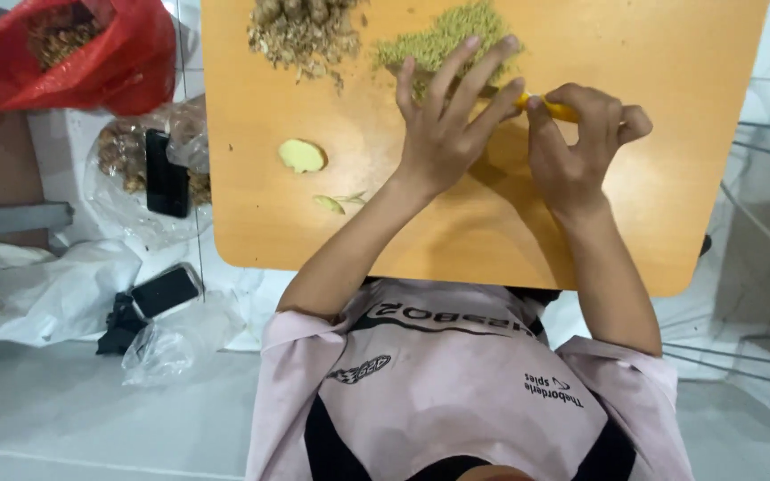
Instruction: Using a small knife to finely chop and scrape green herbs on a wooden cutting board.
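The right hand's (581,134) grip clamps a yellow knife handle (554,109); left hand (447,116) flat, fingers apart, near a red bag (109,53).

There is a single view, from a camera on the person's head, looking almost straight down over the chest of the pink shirt (456,392) at a wooden board (670,178) close below. The board fills the frame from about 10 to 2 o'clock, with both forearms running up from 6 o'clock toward the centre. With no second view, nothing is shared; white floor (64,428) shows around 7 to 9 o'clock.
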